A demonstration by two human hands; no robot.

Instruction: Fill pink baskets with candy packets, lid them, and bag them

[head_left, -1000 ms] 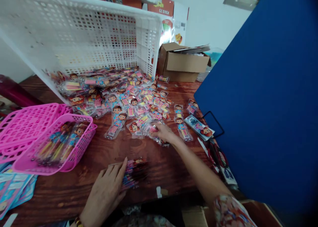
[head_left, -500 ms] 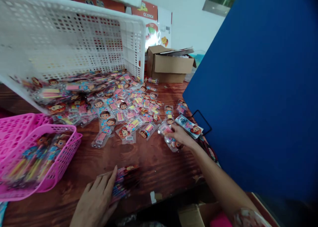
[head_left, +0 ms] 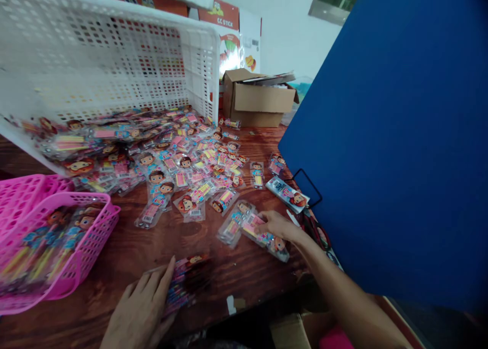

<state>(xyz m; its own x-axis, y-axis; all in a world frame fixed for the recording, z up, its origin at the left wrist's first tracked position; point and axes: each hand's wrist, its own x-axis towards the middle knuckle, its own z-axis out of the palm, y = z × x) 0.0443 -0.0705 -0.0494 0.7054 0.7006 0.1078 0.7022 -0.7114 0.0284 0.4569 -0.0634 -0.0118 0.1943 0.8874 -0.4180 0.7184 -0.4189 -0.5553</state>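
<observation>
My left hand (head_left: 139, 306) is closed on the side of a stack of clear plastic packets (head_left: 182, 284) near the table's front edge. My right hand (head_left: 277, 225) has its fingertips closed on a packet with a pink label (head_left: 252, 224), lying low over the table. Beside it, partly overlapped, is another packet with a yellow and pink label (head_left: 231, 228). A heap of cartoon-printed packets (head_left: 198, 158) spills from the tipped white basket (head_left: 204, 59). A bundle of printed header cards or packets (head_left: 286, 192) lies just beyond my right hand.
At the left stands a pink basket (head_left: 99, 239) holding larger cartoon packs. An opened cardboard box (head_left: 263, 105) sits at the back. A big blue panel (head_left: 389, 145) borders the right side. Dark-handled scissors (head_left: 321, 234) lie by it. Paper scraps (head_left: 231, 304) are near the front edge.
My right hand has moved slightly nearer with the pink-labelled packet, which now lies apart from the yellow and pink one. My left hand stays on the stack.
</observation>
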